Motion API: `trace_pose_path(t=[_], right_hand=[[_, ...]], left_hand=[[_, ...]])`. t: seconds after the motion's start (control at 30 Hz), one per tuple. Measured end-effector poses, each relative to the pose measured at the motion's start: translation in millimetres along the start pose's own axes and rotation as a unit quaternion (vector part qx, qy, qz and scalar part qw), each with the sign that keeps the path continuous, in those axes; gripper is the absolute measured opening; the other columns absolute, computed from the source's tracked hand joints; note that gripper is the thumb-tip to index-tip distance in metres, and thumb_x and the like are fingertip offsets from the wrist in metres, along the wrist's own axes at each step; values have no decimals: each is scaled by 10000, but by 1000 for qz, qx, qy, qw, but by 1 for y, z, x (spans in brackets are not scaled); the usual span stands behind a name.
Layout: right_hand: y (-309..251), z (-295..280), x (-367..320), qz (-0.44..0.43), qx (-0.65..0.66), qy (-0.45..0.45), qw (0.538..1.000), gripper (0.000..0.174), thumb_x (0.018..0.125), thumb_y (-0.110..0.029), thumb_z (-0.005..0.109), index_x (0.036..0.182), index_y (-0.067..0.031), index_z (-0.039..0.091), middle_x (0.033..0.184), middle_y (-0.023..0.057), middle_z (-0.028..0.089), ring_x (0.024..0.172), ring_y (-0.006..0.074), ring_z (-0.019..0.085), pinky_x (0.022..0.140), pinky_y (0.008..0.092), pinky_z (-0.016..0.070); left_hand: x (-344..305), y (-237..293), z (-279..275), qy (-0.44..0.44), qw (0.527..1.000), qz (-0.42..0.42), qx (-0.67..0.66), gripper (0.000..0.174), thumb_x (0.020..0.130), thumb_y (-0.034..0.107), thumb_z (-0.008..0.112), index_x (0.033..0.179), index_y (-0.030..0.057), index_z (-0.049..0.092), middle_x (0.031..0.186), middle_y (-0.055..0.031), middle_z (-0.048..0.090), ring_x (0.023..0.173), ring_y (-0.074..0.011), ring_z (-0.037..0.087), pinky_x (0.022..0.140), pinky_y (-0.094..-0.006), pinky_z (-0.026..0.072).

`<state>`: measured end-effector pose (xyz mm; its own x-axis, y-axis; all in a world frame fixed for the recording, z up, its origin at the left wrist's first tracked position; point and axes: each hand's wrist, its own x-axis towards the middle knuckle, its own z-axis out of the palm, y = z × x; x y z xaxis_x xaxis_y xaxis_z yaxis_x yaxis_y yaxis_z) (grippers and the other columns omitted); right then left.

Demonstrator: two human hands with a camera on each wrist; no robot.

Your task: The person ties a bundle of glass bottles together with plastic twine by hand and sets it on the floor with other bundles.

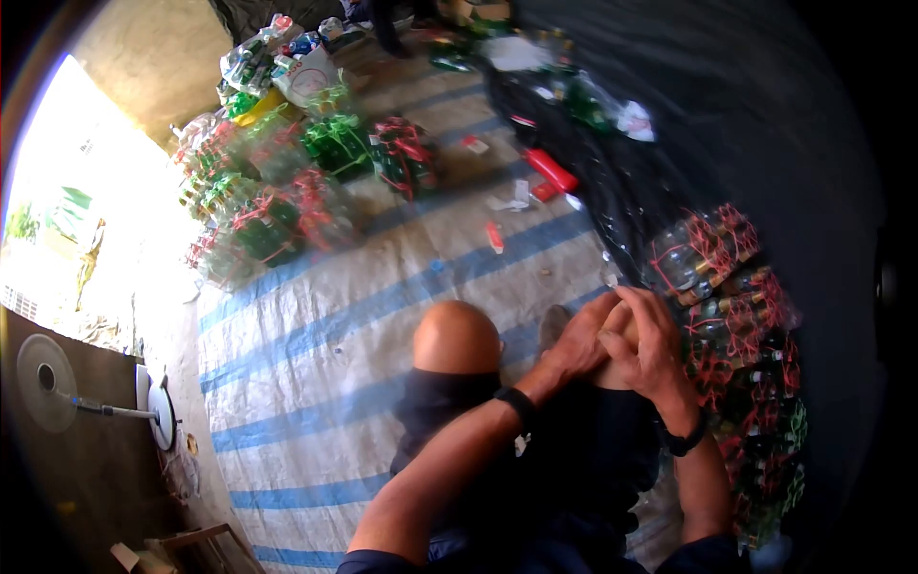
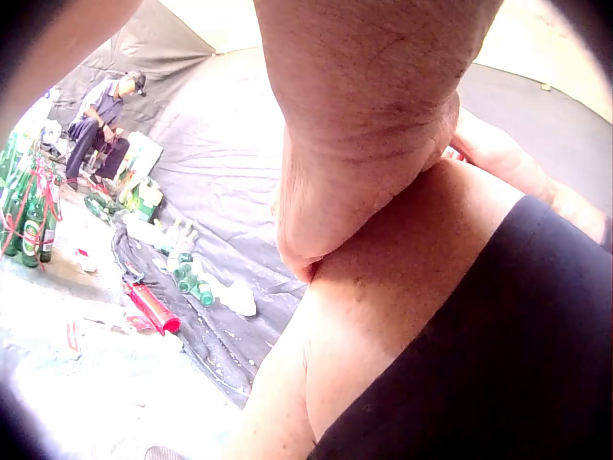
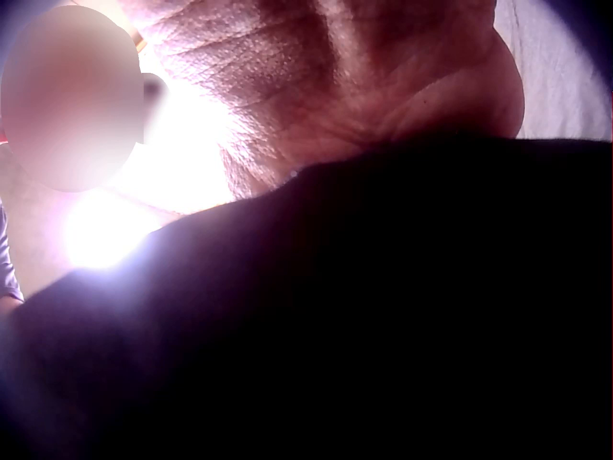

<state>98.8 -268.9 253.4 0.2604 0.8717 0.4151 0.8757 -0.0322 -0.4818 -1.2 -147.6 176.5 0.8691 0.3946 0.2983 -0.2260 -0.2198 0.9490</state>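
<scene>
My left hand [image 1: 577, 342] rests on my bent right knee, its fingers partly hidden by the other hand. Against it lies my right hand [image 1: 647, 346], with loosely bent fingers and no object visible in them. In the left wrist view, the heel of the left hand [image 2: 364, 134] touches the bare knee [image 2: 383, 278] above dark shorts [image 2: 488, 335], and the right hand [image 2: 493, 153] shows behind. The right wrist view shows only the palm side of the right hand [image 3: 335, 86] over dark cloth [image 3: 316, 316].
Bundled bottles [image 1: 273, 225] stand at the back left on a striped sheet [image 1: 316, 335]. More tied bottles [image 1: 741, 325] lie to the right on black sheeting [image 1: 765, 124]. A red object [image 1: 551, 170] lies ahead. One fan [image 1: 48, 378] is at left; a person [image 2: 96, 125] sits farther back.
</scene>
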Motion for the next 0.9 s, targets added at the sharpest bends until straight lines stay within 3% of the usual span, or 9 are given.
trace_pose_path(t=[0.2,0.3,0.6,0.73,0.8,0.9], right_hand=[[-1,0,1,-1,1,2,1000,614,962,-379,783,1401,22,629,1308,223,686,1213,436,649,1061,518,523],[-2,0,1,1,1,2,1000,602,964,-374,781,1391,26,636,1304,223,687,1208,434,652,1059,512,526],[-2,0,1,1,-2,6,1000,585,967,-361,777,1375,35,643,1294,226,690,1204,435,656,1055,508,530],[-2,0,1,-8,-5,9,1000,587,971,-366,776,1372,42,642,1292,233,688,1203,438,656,1054,509,530],[-1,0,1,-9,-6,8,1000,589,974,-368,776,1372,43,641,1292,235,688,1202,439,657,1053,510,531],[-1,0,1,-11,-7,9,1000,591,979,-374,775,1375,44,640,1292,236,688,1198,440,658,1051,512,531]], left_hand=[[-1,3,-1,1,997,-45,-64,500,1172,386,544,1491,3,578,1403,-188,682,1309,-301,663,1090,-398,535],[-1,7,-6,-19,999,-32,3,505,1173,391,538,1494,2,574,1404,-188,683,1309,-308,665,1091,-400,536],[-1,-7,-1,-3,1000,12,12,509,1162,362,537,1510,-8,556,1427,-205,660,1340,-340,655,1115,-405,527],[0,-1,-1,-17,999,-28,-26,511,1157,355,540,1517,-7,551,1448,-205,647,1350,-348,648,1119,-410,529],[1,1,4,35,994,-33,-100,463,1099,357,609,1368,-19,632,1314,-240,686,1223,-388,681,1028,-431,537],[0,-6,4,39,999,19,-22,462,1113,367,600,1362,-21,635,1281,-234,705,1207,-368,691,1021,-424,538]])
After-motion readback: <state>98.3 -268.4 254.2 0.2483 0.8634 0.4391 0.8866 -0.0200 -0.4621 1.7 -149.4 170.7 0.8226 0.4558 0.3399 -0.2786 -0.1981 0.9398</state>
